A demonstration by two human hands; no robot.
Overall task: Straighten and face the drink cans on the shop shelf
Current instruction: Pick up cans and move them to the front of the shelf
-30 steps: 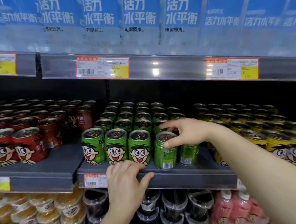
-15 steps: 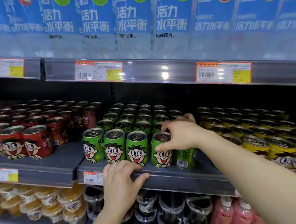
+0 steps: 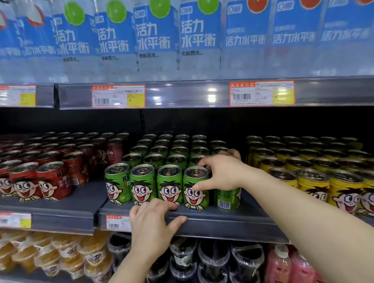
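Green drink cans with a cartoon face stand in rows on the middle shelf [image 3: 219, 223]. My right hand [image 3: 222, 172] grips the fourth front green can [image 3: 194, 193] around its top; its face points outward. Just right of it, a fifth green can [image 3: 227, 199] shows its barcode side to the front. The three front cans on the left [image 3: 144, 185] show their faces. My left hand [image 3: 152, 222] rests flat on the shelf's front edge below the cans, fingers spread, holding nothing.
Red cans [image 3: 52, 180] fill the shelf section to the left, yellow cans [image 3: 315, 177] the section to the right. Blue-labelled bottles [image 3: 157, 33] stand on the shelf above, behind price tags [image 3: 118, 96]. Jelly cups [image 3: 57, 254] and dark cups [image 3: 213, 262] sit below.
My right hand has turned the fourth front can from barcode side to face forward. The left hand has stayed on the shelf edge. The view has moved closer.
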